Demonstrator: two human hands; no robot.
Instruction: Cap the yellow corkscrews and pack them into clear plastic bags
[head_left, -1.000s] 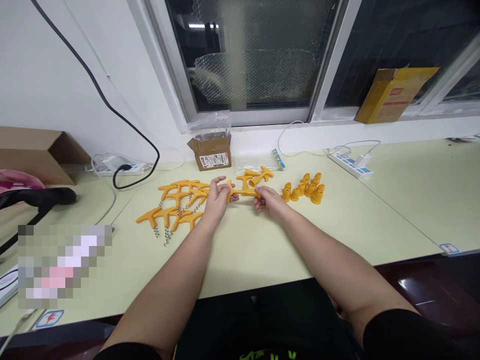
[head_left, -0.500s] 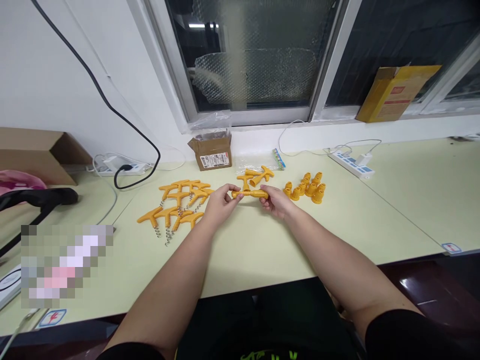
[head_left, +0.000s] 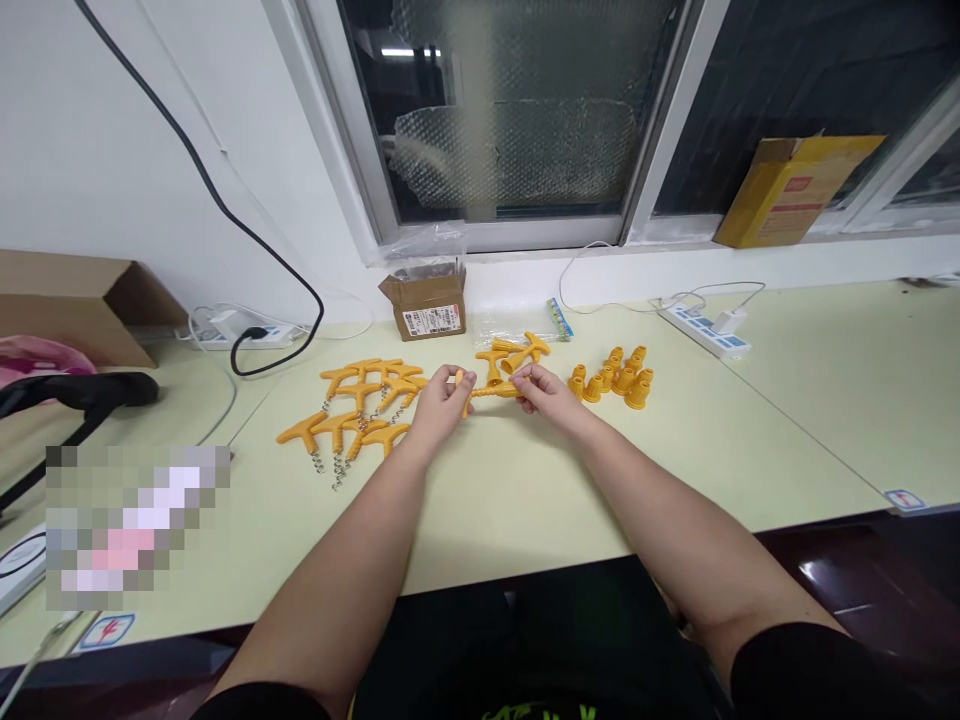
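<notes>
Pinching a yellow T-handle at its crossbar, the left hand faces the right hand; between them, the handle's shaft runs sideways into line with the yellow sleeve, held in the right fingertips.

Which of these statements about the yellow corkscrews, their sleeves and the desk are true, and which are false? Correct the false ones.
1. The left hand holds a T-handled corkscrew. True.
2. The right hand is empty. False: the right hand grips a yellow sleeve.
3. A group of cone-shaped sleeves stands to the right of the hands. True.
4. The corkscrews with bare metal spirals lie to the right of the hands. False: they lie to the left.
5. The small open cardboard box stands on the desk. True.
</notes>
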